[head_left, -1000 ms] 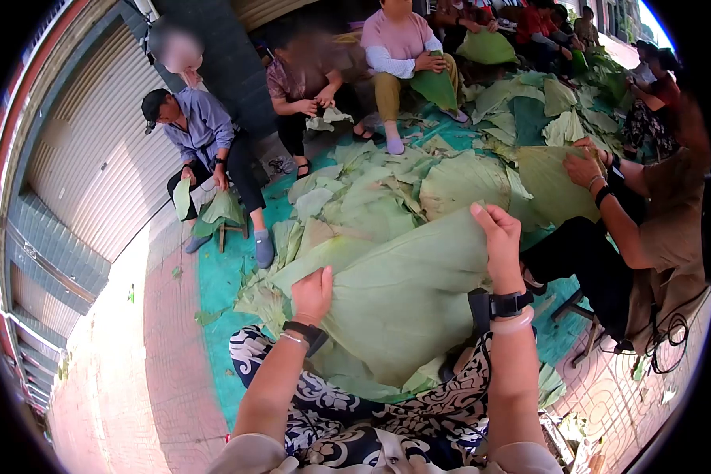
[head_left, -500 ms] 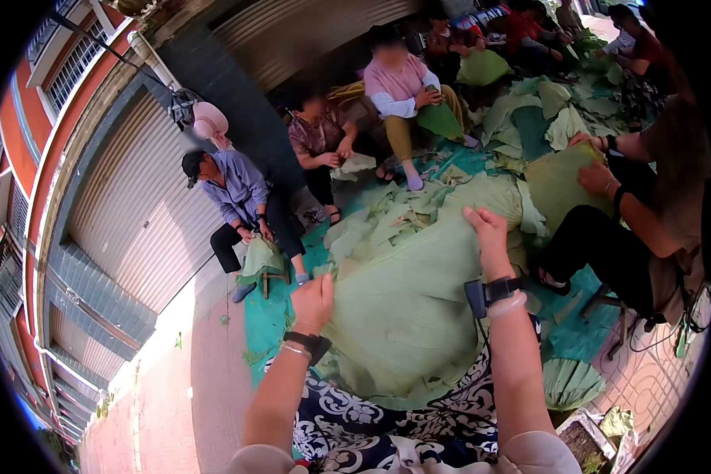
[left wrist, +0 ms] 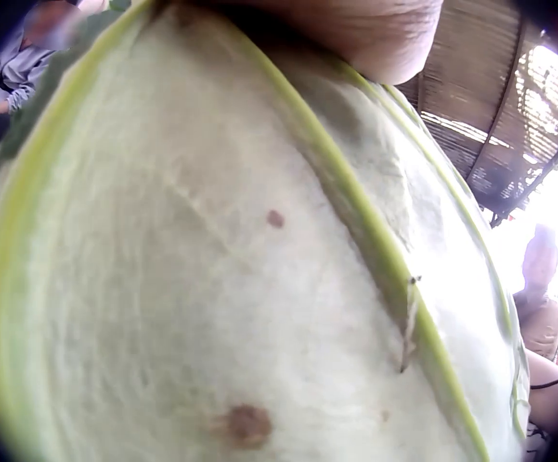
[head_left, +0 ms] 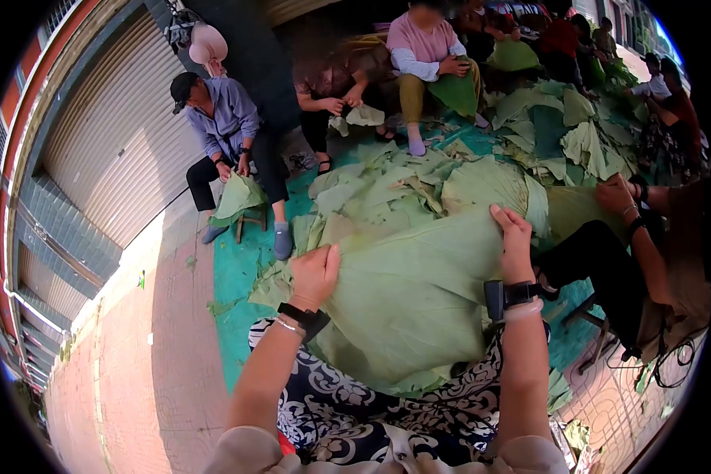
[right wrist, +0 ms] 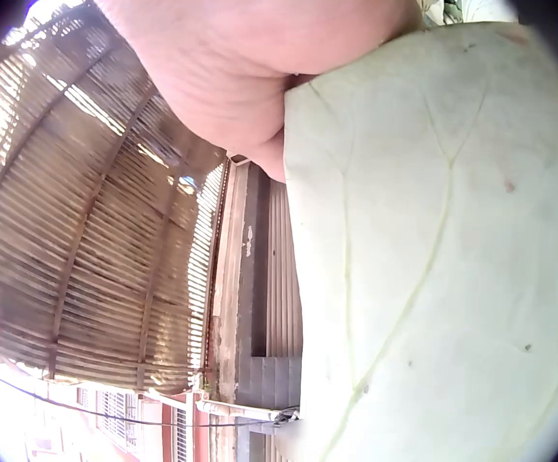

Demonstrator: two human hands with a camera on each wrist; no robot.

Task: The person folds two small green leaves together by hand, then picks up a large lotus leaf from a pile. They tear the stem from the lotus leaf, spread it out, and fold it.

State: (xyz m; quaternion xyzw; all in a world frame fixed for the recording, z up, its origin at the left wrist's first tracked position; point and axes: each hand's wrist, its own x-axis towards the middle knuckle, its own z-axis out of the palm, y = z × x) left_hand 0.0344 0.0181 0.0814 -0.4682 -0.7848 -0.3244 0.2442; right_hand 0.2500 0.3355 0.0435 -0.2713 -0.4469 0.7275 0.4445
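Observation:
A large pale green lotus leaf (head_left: 411,296) is spread between my two hands above my patterned lap. My left hand (head_left: 314,276) grips its left edge, the thumb uppermost. At the upper right edge, my right hand (head_left: 515,245) pinches it between thumb and fingers. In the left wrist view the leaf (left wrist: 211,289) shows thick yellow-green ribs and brown spots. Thin branching veins run over the leaf (right wrist: 452,269) in the right wrist view. Its lower edge hangs over my knees.
A heap of lotus leaves (head_left: 371,189) lies ahead on a green sheet (head_left: 237,316). Several seated people handle leaves around it, one close at my right beside a small stool (head_left: 588,316). A pinkish pavement (head_left: 150,371) and a roller shutter (head_left: 118,150) stand to the left.
The head view tilts and swings back. The leaf stays stretched between my hands, with small shifts. The seated person at left has lowered a leaf that was held out to the side.

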